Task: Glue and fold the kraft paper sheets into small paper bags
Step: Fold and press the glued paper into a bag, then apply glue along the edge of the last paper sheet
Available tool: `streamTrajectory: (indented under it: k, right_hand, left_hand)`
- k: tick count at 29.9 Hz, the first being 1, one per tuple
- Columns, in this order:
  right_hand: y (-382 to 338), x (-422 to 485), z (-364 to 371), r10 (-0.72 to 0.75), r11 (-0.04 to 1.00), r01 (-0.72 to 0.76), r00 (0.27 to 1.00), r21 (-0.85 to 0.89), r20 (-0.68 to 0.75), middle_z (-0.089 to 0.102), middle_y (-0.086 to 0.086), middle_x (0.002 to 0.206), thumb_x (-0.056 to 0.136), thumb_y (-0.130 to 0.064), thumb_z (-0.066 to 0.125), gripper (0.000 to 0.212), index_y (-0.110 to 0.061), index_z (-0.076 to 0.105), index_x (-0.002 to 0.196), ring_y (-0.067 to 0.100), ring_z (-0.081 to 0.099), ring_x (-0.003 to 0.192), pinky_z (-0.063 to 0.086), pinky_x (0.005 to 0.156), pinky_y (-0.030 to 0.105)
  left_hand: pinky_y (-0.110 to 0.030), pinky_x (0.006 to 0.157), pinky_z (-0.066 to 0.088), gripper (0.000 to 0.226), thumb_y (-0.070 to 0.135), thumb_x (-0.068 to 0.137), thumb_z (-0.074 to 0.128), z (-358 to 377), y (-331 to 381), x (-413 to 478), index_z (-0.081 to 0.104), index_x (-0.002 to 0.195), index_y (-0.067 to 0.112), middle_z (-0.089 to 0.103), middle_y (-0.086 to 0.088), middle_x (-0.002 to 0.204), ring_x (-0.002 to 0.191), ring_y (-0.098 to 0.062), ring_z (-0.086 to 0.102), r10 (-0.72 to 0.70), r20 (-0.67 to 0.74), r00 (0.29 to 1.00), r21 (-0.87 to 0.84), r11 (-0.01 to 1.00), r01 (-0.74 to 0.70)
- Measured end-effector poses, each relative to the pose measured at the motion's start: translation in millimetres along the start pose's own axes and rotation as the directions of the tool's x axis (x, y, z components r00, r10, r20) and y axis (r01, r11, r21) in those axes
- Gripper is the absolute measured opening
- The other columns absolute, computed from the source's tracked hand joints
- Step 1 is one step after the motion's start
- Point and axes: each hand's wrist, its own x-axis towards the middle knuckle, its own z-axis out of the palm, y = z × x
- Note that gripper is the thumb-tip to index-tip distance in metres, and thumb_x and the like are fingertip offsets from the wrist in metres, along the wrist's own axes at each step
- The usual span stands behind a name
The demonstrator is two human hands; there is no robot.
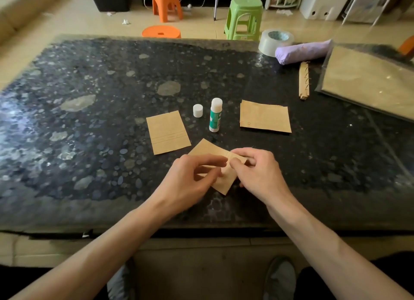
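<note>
2 hands meet over 1 kraft sheet (pixel 204 149) at the near middle of the tabletop (pixel 89 143). The left hand (pixel 197 172) pinches the sheet between thumb and fingers from the left. The right hand (pixel 257 172) grips its right edge, where a narrow flap looks turned over along a ruled line. The sheet looks curved rather than flat. Its far corner points toward the glue stick (pixel 215 116), which stands upright and uncapped just beyond, with its white cap (pixel 198 110) beside it to the left. 1 ruled sheet (pixel 168 131) lies flat to the left, and a small stack of sheets (pixel 265 117) lies to the right, beyond the hands.

The step in hand seems to be creasing the side flap before glue goes on. No finished bag shows, so the task looks early. The next move probably calls for pressing that crease sharp along the line. After that, 1 hand, likely the right, needs to come free to reach for the glue stick while the other pins the sheet flat on the tabletop.
</note>
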Motion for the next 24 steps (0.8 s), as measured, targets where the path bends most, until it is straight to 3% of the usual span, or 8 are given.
streamTrajectory:
  k: [2, 4, 7, 10, 12, 17, 21, 24]
  right_hand:
    - [1, 4, -3, -0.034, 0.995, 0.034, 0.999, -0.096, -0.004, 0.074, -0.01, 0.118, 0.097, -0.023, 0.069, 0.029, -0.027, 0.074, 0.125, 0.009, 0.07, 0.101, 0.061, 0.087, 0.032]
    - [1, 6, -10, -0.106, 0.975, 0.106, 0.994, -0.196, 0.01, 0.073, -0.012, 0.116, 0.098, -0.021, 0.068, 0.031, -0.029, 0.071, 0.128, 0.004, 0.068, 0.094, 0.057, 0.077, 0.021]
    - [5, 11, -18, -0.173, 0.929, 0.18, 0.984, -0.324, 0.051, 0.069, -0.016, 0.111, 0.1, -0.025, 0.066, 0.031, -0.035, 0.069, 0.129, -0.001, 0.061, 0.085, 0.047, 0.071, 0.013]
    - [8, 15, -26, -0.215, 0.9, 0.233, 0.973, -0.368, 0.089, 0.069, -0.015, 0.116, 0.102, -0.025, 0.064, 0.033, -0.039, 0.069, 0.132, 0.0, 0.059, 0.087, 0.046, 0.079, 0.017]
    - [9, 17, -32, -0.253, 0.872, 0.275, 0.961, -0.404, 0.109, 0.068, -0.013, 0.122, 0.103, -0.023, 0.064, 0.037, -0.039, 0.067, 0.136, 0.001, 0.057, 0.092, 0.044, 0.085, 0.019]
    - [11, 22, -37, -0.291, 0.834, 0.322, 0.947, -0.449, 0.139, 0.058, -0.02, 0.097, 0.101, -0.023, 0.067, 0.04, -0.039, 0.065, 0.137, 0.001, 0.056, 0.085, 0.038, 0.072, 0.011]
    - [13, 22, -33, -0.313, 0.806, 0.341, 0.939, -0.484, 0.139, 0.055, -0.018, 0.097, 0.097, -0.026, 0.072, 0.043, -0.037, 0.065, 0.138, 0.002, 0.056, 0.083, 0.036, 0.072, 0.009]
    - [13, 23, -34, -0.325, 0.793, 0.344, 0.937, -0.503, 0.129, 0.053, -0.016, 0.107, 0.093, -0.03, 0.077, 0.049, -0.038, 0.061, 0.139, 0.002, 0.055, 0.088, 0.042, 0.083, 0.015]
  left_hand:
    - [-0.03, 0.093, 0.059, 0.031, 0.012, 0.1, 0.061, -2, 0, 2, 0.07, 0.127, 0.025, 0.074, 0.014, 0.115, 0.103, -0.001, 0.07, 0.003, 0.007, 1.0, -0.024, 1.0, -0.003]
    - [-0.029, 0.091, 0.059, 0.032, 0.01, 0.098, 0.065, -8, -5, 4, 0.07, 0.125, 0.026, 0.074, 0.015, 0.113, 0.103, 0.001, 0.069, 0.006, -0.033, 0.999, 0.015, 1.0, -0.006]
    - [-0.029, 0.089, 0.058, 0.033, 0.024, 0.092, 0.073, -22, -19, 9, 0.069, 0.124, 0.034, 0.069, 0.021, 0.115, 0.106, 0.004, 0.063, 0.044, -0.076, 0.996, 0.285, 0.958, -0.02]
    - [-0.035, 0.103, 0.048, 0.054, 0.057, 0.082, 0.07, -28, -29, 8, 0.06, 0.133, 0.043, 0.055, 0.021, 0.132, 0.124, -0.001, 0.049, 0.042, 0.018, 0.999, 0.471, 0.881, -0.045]
    - [-0.038, 0.11, 0.039, 0.065, 0.067, 0.081, 0.062, -27, -31, 7, 0.05, 0.141, 0.046, 0.049, 0.019, 0.139, 0.132, -0.006, 0.042, 0.026, 0.024, 0.999, 0.511, 0.859, -0.034]
    - [-0.038, 0.111, 0.033, 0.067, 0.072, 0.08, 0.055, -25, -30, 7, 0.048, 0.143, 0.048, 0.044, 0.017, 0.139, 0.133, -0.009, 0.037, 0.026, 0.017, 1.0, 0.563, 0.826, -0.031]
    - [-0.035, 0.11, 0.032, 0.068, 0.075, 0.079, 0.052, -23, -34, 8, 0.052, 0.14, 0.047, 0.043, 0.016, 0.136, 0.131, -0.01, 0.037, 0.028, 0.005, 1.0, 0.622, 0.782, -0.025]
    - [-0.035, 0.111, 0.03, 0.069, 0.078, 0.078, 0.053, -23, -37, 8, 0.053, 0.139, 0.047, 0.042, 0.014, 0.136, 0.131, -0.012, 0.035, 0.03, -0.015, 0.999, 0.636, 0.771, -0.014]
